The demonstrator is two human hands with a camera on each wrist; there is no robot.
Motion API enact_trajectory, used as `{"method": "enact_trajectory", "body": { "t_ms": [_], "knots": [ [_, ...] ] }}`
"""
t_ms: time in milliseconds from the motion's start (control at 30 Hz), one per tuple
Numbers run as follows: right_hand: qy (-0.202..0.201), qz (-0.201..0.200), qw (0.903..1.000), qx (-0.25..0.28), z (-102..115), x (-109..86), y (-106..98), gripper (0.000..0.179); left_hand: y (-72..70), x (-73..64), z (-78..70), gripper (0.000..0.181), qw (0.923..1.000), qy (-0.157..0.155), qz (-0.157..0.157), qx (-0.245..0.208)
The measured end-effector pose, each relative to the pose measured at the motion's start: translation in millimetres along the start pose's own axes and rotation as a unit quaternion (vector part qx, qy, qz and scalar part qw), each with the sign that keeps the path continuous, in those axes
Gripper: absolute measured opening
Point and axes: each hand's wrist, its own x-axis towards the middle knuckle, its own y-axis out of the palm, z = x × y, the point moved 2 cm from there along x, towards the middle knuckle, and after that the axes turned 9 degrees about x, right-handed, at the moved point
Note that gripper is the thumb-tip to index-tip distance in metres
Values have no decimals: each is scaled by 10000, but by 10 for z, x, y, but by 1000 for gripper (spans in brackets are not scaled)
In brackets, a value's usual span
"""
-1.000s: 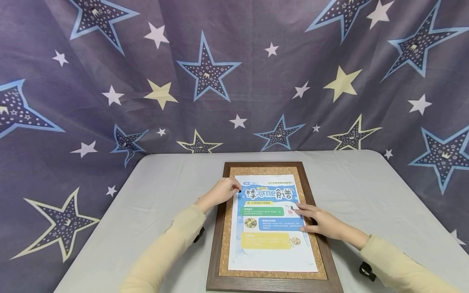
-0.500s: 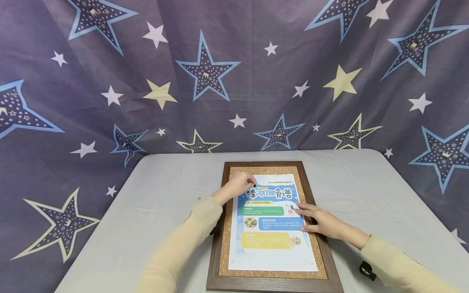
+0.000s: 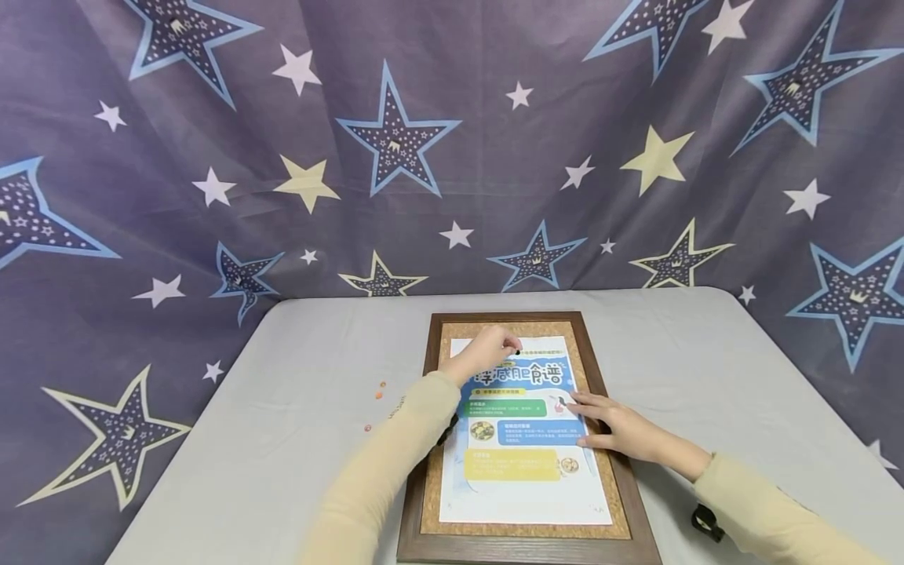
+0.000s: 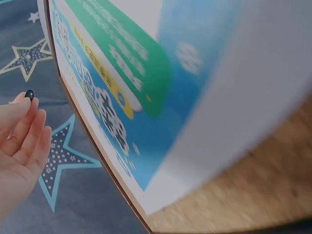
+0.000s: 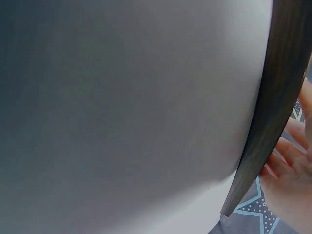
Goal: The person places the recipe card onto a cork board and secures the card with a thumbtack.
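A printed poster [image 3: 523,502] with blue, green and yellow panels lies on a cork board [image 3: 432,502] in a dark brown wooden frame [image 3: 530,547]. My left hand [image 3: 483,353] is over the poster's top part, pinching a small black push pin [image 4: 29,94] between thumb and finger; only its glossy rounded head shows. Along the poster's right edge rests my right hand [image 3: 621,428], fingers spread and fairly straight across the frame's right side. In the right wrist view, the frame's side [image 5: 268,97] covers part of that hand.
Several small orange and reddish bits [image 3: 379,395] lie on the grey table cover [image 3: 282,439] left of the frame. Behind the table hangs a dark curtain [image 3: 452,94] printed with stars.
My left hand has moved right across the poster's top, from its left edge to past the middle, with the push pin. The orange bits have come into view. My right hand stays put.
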Motion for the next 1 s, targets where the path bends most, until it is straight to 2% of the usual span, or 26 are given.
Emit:
{"method": "enact_trajectory", "body": {
  "t_ms": [267,467,500,567,633,700,733,800,833,900,933,967,1000],
  "knots": [
    [-30,-21,10000,4,6,-1,-3,59,114,212,-115,16,9996,89,-164,-197],
    [-82,-33,10000,-14,17,-10,1,58,237,358,-170,16,9990,-74,-266,-363],
    [-95,-34,9999,-12,18,-10,3,58,389,490,-52,16,9984,-5,-371,-428],
    [-77,-44,10000,1,11,-10,4,58,589,697,88,15,9983,-120,-298,-486],
    [-67,-45,10000,13,1,-7,7,58,915,995,334,13,9978,-54,-453,-472],
    [-42,-31,10000,23,-6,-5,9,59,1302,1343,634,11,9964,59,-667,-519],
    [-25,-25,10000,34,-10,-5,8,59,1372,1415,670,13,9963,35,-695,-510],
    [-26,-14,10000,41,-10,-4,5,59,1606,1595,826,13,9933,197,-964,-606],
    [-49,-31,10000,50,-11,-4,5,59,1669,1639,854,14,9925,175,-983,-708],
    [-97,-72,9999,57,-9,-6,5,58,1703,1632,826,12,9900,130,-1093,-878],
    [-158,-109,9998,30,-8,-7,5,58,1694,1599,783,11,9889,79,-1123,-967],
    [-215,-152,9997,9,-8,-7,6,57,1658,1548,716,9,9892,-121,-1036,-1030],
    [-273,-197,9994,-8,-9,-7,8,56,1626,1490,655,9,9882,-152,-1126,-1025]
  ]
}}
